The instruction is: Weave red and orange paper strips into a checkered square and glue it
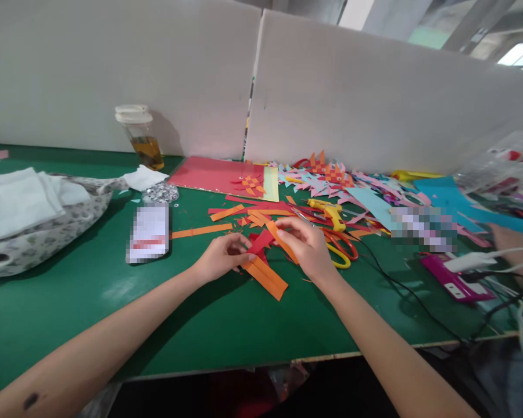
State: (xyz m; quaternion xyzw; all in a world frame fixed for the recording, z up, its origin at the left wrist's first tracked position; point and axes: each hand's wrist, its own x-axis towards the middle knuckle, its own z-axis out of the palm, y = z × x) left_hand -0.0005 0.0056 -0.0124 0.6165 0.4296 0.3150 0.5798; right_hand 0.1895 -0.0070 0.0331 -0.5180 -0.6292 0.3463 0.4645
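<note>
On the flat green bench, around the folded red-and-orange paper strips: patterned grey cloth bundle at 9 o'clock, rectangular red sheet at 11, pistol-shaped yellow plastic glue gun at 2.

Orange strips: matt paper — green tabletop: smooth, faintly glossy.

A head camera looks forward and down at the table.
</note>
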